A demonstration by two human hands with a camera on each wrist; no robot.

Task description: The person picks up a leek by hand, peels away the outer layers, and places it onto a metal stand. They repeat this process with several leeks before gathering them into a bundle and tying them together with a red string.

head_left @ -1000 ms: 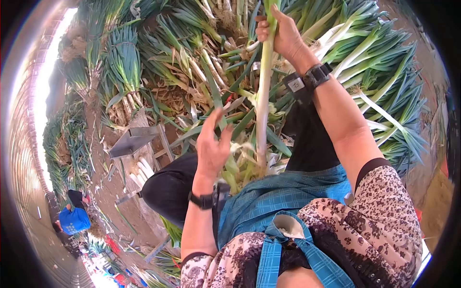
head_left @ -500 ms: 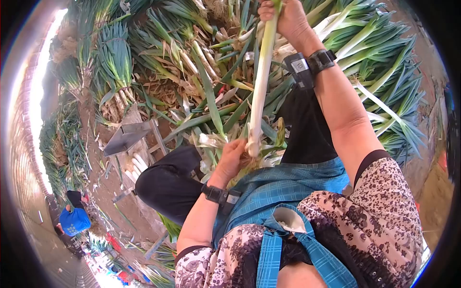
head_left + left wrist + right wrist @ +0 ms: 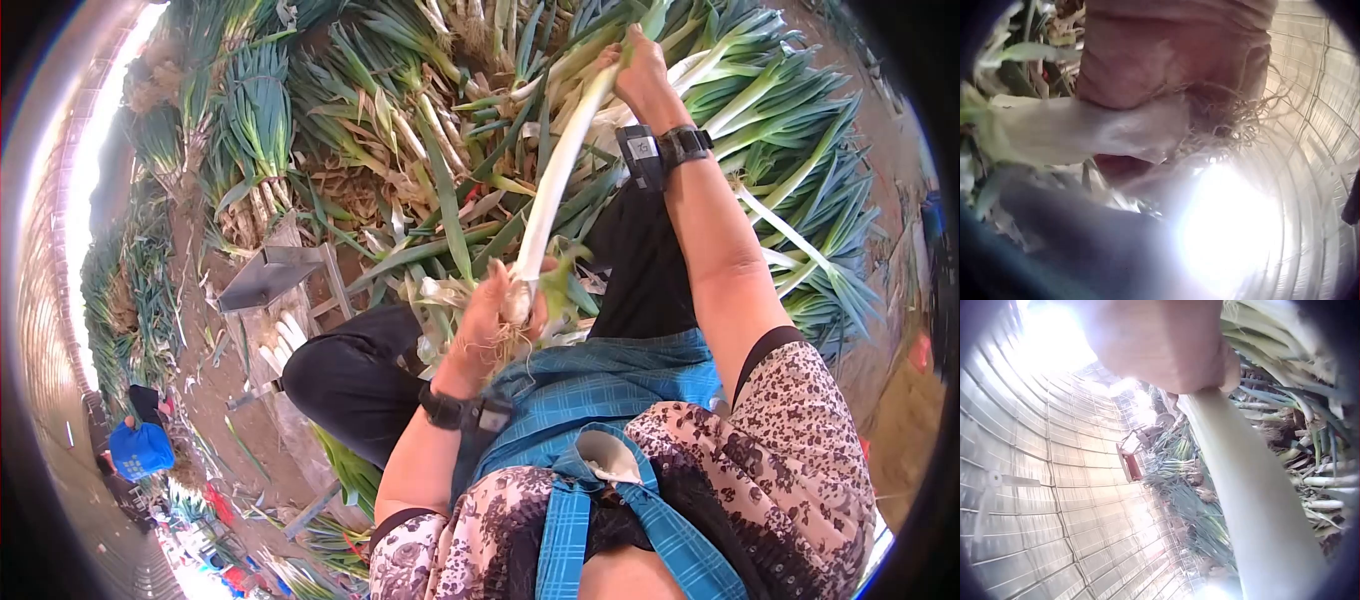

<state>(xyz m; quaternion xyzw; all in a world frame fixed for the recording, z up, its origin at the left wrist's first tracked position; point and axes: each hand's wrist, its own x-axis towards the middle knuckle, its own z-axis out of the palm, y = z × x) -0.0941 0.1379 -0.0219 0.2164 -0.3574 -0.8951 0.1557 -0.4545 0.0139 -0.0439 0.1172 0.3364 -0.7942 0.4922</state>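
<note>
A long leek [image 3: 557,178] slants from the lap up to the right, its white shaft bare and smooth. My left hand [image 3: 487,318] grips its root end, with thumb and fingers around the base. Shaggy roots [image 3: 1229,125] stick out beside the palm in the left wrist view. My right hand [image 3: 643,78] holds the same leek higher up, where the shaft turns green. In the right wrist view the white shaft runs down from the curled fingers. A peeled-off green leaf [image 3: 567,285] hangs beside the shaft near the left hand.
Leeks with green tops [image 3: 800,170] lie piled at the right. Untrimmed leeks [image 3: 430,130] and loose leaves cover the ground ahead. A tied bundle [image 3: 255,130] and a metal stand [image 3: 270,278] are at the left, with white stalks [image 3: 285,340] near the knee. Another person [image 3: 140,448] is farther off.
My left hand came down from the open air to the leek's root end and now grips it. My right hand moved right, tilting the leek's top that way. Outer leaf matter came away from the base.
</note>
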